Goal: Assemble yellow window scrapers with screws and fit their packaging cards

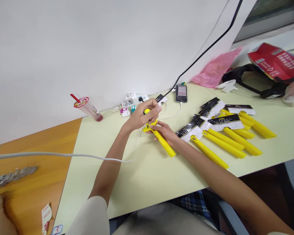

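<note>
My left hand (pixel 147 113) is closed around a small screwdriver-like tool, whose round yellow-and-black end (pixel 146 111) shows at the fist. Its lower end is hidden by my fingers, just over the head of a yellow long-handled tool. That yellow tool (pixel 165 145), which looks like a scraper, is gripped near its head by my right hand (pixel 164 132), with the handle slanting down to the right over the table. To the right lies a pile of similar yellow handles (pixel 215 143) with black-and-white cards (pixel 225 122) at their upper ends.
A cup with a red straw (pixel 89 109) stands left by the wall. Behind my hands are a power strip (pixel 134 99) and a cabled black device (pixel 181 93). A pink bag (pixel 213 71) and a red box (pixel 278 62) lie at back right. A white cable (pixel 63 154) crosses at left.
</note>
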`<state>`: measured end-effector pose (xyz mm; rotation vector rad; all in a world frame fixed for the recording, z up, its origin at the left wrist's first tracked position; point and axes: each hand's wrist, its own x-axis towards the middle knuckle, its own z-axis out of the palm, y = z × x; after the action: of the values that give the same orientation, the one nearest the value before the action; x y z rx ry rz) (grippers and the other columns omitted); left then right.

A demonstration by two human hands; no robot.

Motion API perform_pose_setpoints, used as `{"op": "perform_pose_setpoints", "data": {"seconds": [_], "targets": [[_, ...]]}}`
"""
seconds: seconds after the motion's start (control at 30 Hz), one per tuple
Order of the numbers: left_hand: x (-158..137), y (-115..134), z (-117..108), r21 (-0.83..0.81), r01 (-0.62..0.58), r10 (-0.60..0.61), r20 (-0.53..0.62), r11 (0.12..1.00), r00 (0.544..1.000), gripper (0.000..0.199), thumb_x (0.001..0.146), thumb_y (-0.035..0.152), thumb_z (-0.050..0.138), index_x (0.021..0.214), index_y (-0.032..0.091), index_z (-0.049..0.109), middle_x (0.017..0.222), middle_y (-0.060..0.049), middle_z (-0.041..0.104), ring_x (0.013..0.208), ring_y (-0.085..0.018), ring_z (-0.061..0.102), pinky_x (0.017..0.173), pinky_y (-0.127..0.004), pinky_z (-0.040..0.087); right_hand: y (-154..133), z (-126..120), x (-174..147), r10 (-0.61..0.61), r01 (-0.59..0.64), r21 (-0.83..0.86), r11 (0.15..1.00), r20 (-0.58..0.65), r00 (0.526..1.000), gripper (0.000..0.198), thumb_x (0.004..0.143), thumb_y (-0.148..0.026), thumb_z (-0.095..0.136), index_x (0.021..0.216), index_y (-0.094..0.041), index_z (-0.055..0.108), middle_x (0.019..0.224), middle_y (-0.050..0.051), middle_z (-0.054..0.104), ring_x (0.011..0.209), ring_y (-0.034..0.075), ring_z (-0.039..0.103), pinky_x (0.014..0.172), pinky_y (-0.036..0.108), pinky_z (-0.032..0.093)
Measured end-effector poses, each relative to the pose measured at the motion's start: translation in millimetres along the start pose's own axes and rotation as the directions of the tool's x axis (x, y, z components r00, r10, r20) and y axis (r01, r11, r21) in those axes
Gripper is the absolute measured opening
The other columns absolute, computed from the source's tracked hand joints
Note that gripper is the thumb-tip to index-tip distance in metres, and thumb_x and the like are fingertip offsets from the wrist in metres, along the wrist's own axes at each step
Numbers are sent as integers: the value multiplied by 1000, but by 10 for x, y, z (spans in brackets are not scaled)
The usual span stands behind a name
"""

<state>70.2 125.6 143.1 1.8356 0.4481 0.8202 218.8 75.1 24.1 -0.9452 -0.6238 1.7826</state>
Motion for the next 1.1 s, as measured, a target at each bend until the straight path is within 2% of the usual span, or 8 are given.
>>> {"op": "perform_pose_setpoints", "data": {"seconds": [0.07,0.17,0.33,0.5,0.67,0.87,1.0,1.1], "targets": [[-6,10,-28,89,20,-19,-19,996,1000,46,103,64,75,94,24,53,74,3,60,65,-13,57,67,-29,49,11,-1,-1,1,-1,-11,1000,8,1000,33,81,-19,92,102,-22,66,112,10,86,92,29,88,42,22,63],[-4,-29,-32,235,59,-17,-173,970,985,48,97,63,82,92,24,55,86,1,64,73,-13,60,70,-29,49,11,7,-8,-9,9,-16,1000,3,1000,36,79,-20,94,100,-23,65,112,9,86,94,29,88,42,22,63],[33,-142,-6,379,26,113,-339,925,934,53,85,65,92,83,23,59,80,3,62,72,-15,59,68,-30,46,-24,16,-17,-20,20,10,1000,-29,999,34,81,-19,94,97,-23,64,112,8,86,95,29,88,41,21,62],[28,-75,-85,615,-44,240,-239,787,941,42,100,67,76,104,25,78,97,-5,70,90,-21,64,84,-36,51,-41,7,-3,-14,16,37,999,-51,999,28,86,-15,89,96,-22,64,114,10,85,94,29,89,41,21,62],[-45,72,-151,728,8,112,-116,686,987,45,112,60,60,142,27,72,119,-10,70,99,-24,67,92,-38,54,-32,9,5,-7,11,48,999,-82,997,27,87,-13,87,96,-22,64,113,10,85,89,27,88,41,22,63],[-118,260,-176,655,25,112,-166,755,980,42,99,53,83,130,26,76,113,-7,77,100,-23,71,92,-36,58,-20,0,10,-18,23,51,998,-87,996,30,85,-15,90,97,-22,63,111,9,86,90,27,88,42,22,63],[-157,368,-263,550,20,15,-59,835,998,29,100,50,81,115,26,83,115,-8,81,105,-24,74,95,-37,61,0,-16,28,-10,16,59,998,-105,994,29,84,-15,89,96,-23,63,109,8,86,91,27,88,43,21,63],[-180,399,-334,608,4,23,-36,794,999,23,102,44,77,118,30,86,121,-8,79,108,-24,73,95,-39,62,14,-25,43,-4,12,65,998,-126,992,29,85,-14,88,94,-23,63,108,8,86,91,27,88,44,22,64]]}}
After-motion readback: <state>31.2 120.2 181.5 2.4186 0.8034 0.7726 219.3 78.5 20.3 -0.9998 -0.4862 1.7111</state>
